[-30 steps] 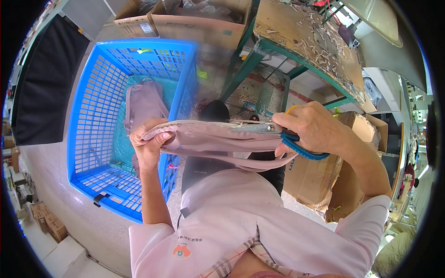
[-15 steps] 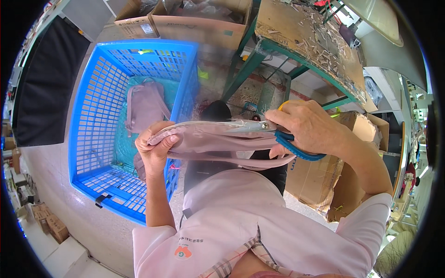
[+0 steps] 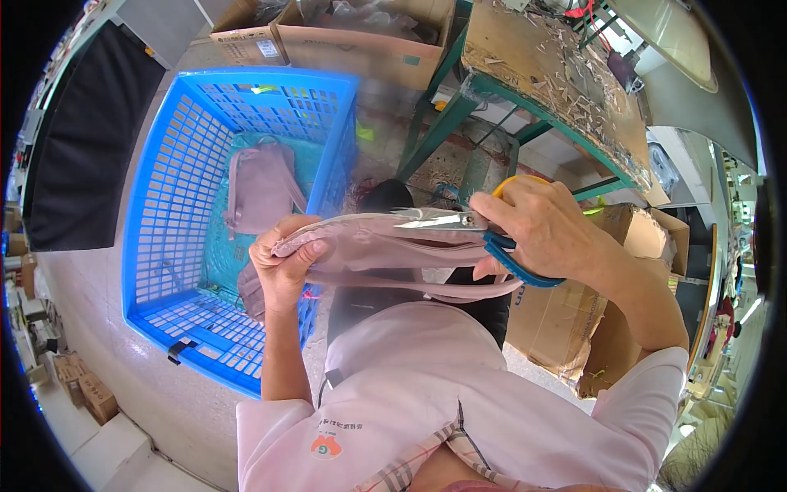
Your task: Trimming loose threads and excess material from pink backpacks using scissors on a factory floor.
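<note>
A dusty-pink fabric piece with a strap, like a small bag [image 3: 369, 250], stretches across in front of my body. My left hand [image 3: 283, 258] is closed on its left end, thumb on top. In my right hand [image 3: 545, 225] is a pair of scissors [image 3: 447, 220] with one blue and one yellow handle. Its metal blades point left and lie along the upper edge of the bag, slightly apart. Some pale loose threads or fabric edge show by the blade tips. The strap loops below, near my right hand's fingers.
A blue plastic basket [image 3: 135, 271] on the left holds a similar pink bag [image 3: 261, 189] on teal sheeting. Ahead right is a green-framed worktable [image 3: 525, 66] strewn with scraps. Cardboard boxes stand at the back [image 3: 361, 53] and by my right arm [image 3: 549, 320].
The scissors blades now show clearly and sit slightly apart, where earlier fabric partly covered them. Their blue handle has shifted a little left. My left hand keeps its hold on the bag.
</note>
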Tool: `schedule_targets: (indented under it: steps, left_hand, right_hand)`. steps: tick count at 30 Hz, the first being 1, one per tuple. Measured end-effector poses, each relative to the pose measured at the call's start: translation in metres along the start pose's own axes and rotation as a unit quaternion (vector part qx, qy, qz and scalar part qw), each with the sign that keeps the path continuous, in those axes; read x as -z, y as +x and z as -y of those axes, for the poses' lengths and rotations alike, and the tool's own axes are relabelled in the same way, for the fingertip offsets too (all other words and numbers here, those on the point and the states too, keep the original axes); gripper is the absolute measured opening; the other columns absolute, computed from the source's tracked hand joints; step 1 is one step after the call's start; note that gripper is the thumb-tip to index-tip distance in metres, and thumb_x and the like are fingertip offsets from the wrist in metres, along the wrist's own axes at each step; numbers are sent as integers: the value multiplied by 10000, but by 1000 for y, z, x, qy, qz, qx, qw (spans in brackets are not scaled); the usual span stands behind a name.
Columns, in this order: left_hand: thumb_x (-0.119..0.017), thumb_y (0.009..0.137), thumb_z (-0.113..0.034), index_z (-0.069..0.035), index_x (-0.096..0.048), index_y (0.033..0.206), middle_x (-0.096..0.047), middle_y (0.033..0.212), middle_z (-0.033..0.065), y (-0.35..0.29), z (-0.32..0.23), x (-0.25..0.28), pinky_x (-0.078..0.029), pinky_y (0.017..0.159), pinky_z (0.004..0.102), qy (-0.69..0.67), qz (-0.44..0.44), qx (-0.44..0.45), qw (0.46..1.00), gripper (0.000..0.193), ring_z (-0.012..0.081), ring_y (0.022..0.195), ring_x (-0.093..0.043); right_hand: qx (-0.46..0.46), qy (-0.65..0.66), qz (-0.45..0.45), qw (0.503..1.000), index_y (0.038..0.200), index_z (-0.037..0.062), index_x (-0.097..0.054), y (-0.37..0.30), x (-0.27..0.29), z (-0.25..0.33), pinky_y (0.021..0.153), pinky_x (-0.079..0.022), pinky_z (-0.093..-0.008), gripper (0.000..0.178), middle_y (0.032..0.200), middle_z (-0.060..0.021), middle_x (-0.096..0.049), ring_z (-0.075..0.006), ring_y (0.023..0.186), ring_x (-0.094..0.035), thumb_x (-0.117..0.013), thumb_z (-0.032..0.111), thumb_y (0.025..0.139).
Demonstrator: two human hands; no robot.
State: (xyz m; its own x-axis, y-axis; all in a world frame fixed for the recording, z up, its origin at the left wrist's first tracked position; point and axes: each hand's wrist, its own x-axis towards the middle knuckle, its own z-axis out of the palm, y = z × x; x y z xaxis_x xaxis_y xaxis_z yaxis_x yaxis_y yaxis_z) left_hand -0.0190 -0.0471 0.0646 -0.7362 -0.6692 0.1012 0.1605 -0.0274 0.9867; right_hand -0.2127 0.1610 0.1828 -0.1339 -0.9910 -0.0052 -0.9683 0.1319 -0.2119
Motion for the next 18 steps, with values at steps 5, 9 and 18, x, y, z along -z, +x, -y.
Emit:
schedule_targets:
  steps: [5, 9, 18]
  left_hand:
    - [-734, 636, -83, 6, -642, 818, -606, 712, 10, 0, -2, -1, -415, 587, 188, -13, -2, 0, 1000, 223, 68, 633, -518]
    - [-732, 636, -73, 8, -640, 819, -604, 707, 13, 0, -3, -1, -418, 587, 190, -12, 0, 1, 1000, 221, 69, 630, -521]
    - [-703, 637, -18, 28, -632, 821, -636, 737, 53, 5, -7, 1, -456, 620, 211, -55, 60, 31, 996, 203, 90, 650, -564]
  right_hand:
    - [23, 10, -16, 1000, 795, 59, -472, 3, -4, -3, 468, -431, -361, 435, 592, -121, -514, -281, 584, -553, -642, 444, 684]
    - [29, -16, 7, 999, 781, 58, -466, 1, -7, -6, 454, -429, -360, 432, 549, -114, -495, -280, 533, -542, -623, 453, 700]
    - [29, 0, -21, 999, 805, 57, -485, 10, -5, 3, 480, -424, -357, 467, 603, -107, -500, -272, 576, -538, -662, 458, 647]
